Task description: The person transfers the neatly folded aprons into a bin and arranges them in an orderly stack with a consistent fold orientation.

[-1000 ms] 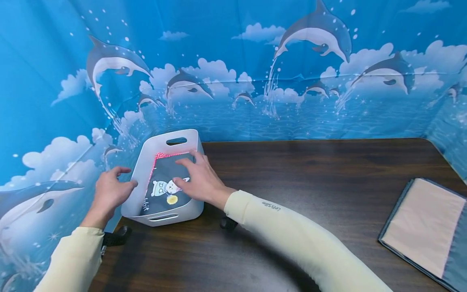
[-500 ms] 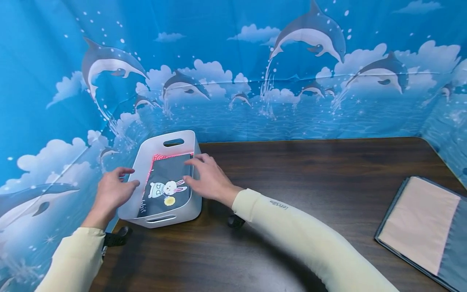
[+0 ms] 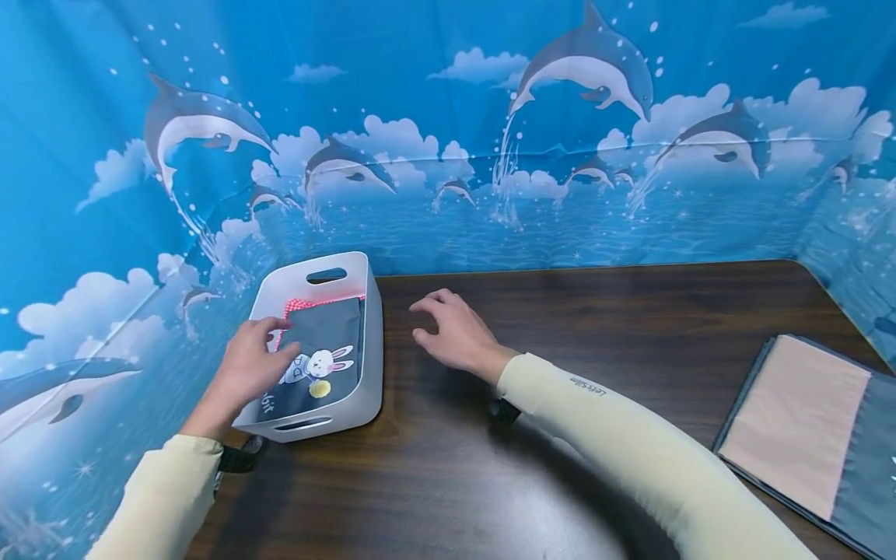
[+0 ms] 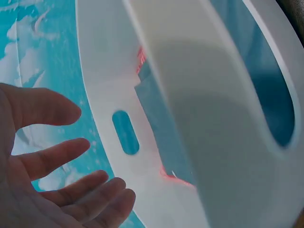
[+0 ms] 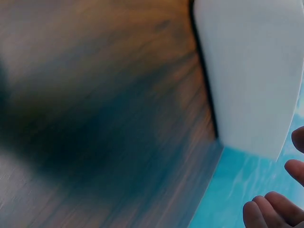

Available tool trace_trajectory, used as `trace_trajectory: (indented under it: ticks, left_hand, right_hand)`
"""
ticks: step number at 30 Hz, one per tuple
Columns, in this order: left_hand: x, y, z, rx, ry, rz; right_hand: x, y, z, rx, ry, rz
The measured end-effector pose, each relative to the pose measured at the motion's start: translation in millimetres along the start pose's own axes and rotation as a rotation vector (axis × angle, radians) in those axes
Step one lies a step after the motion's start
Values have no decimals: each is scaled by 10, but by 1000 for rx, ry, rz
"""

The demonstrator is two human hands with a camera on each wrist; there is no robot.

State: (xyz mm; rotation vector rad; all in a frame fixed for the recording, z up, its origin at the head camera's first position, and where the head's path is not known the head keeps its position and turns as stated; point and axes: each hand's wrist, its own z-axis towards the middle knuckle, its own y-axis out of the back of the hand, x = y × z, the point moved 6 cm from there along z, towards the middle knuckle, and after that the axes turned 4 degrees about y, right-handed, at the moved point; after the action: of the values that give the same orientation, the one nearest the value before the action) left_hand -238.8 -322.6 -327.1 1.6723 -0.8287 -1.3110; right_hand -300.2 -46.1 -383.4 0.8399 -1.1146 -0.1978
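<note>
A white plastic basket with oval handle slots stands on the left of the table. In it lies a folded dark grey cloth with a printed white rabbit and a red checked edge. My left hand hovers at the basket's left side, overlapping its rim in the head view, with fingers spread and nothing held. In the left wrist view the fingers are relaxed beside the basket wall. To the right of the basket, over the table, my right hand is in the air, its fingers loosely bent around nothing.
A folded cloth with a beige panel and dark grey border lies at the table's right side. The dark wooden table ends at a blue dolphin-print curtain along the back and left.
My right hand has moved away from the basket to the right, over bare table. My left hand has shifted right, over the basket's left rim. The cloth stays in the basket.
</note>
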Motion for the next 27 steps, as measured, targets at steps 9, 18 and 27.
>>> trace_trajectory:
  ticks: [9, 18, 27]
  left_hand:
    - [-440, -270, -11, 35, -175, 77]
    - [-640, -522, -55, 109, -233, 140]
    - [-661, -613, -16, 134, -234, 148]
  right_hand:
    - [-438, 323, -169, -34, -72, -82]
    - [-830, 644, -427, -65, -126, -150]
    - [-1278, 1029, -780, -112, -222, -209]
